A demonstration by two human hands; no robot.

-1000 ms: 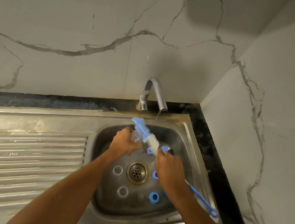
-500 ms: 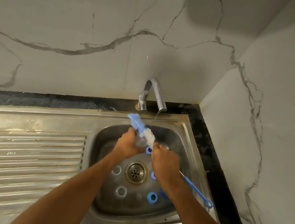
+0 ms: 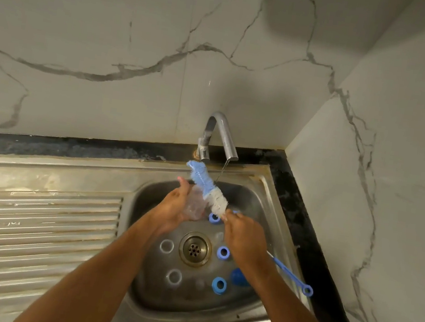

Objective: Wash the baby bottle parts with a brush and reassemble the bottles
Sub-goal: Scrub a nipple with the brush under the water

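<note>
Over the last second the brush (image 3: 209,187) had slid up and out along the bottle (image 3: 195,205), so that nearly all of its blue-and-white bristle head stood clear above the rim, angled toward the back edge of the sink (image 3: 268,185) just under the tap (image 3: 222,135) and its thin stream. That probably meant this bottle's scrubbing was at the end of a stroke or nearly done, with rinsing to follow. The left hand (image 3: 174,210) cradled the clear bottle over the basin, fingers curled round its body. The right hand (image 3: 242,238) gripped the brush just below the bristles, wrist bent, the blue handle trailing back toward the sink's right edge. Rings (image 3: 223,252) and other loose parts lay around the drain (image 3: 194,249), not yet reassembled.
</note>
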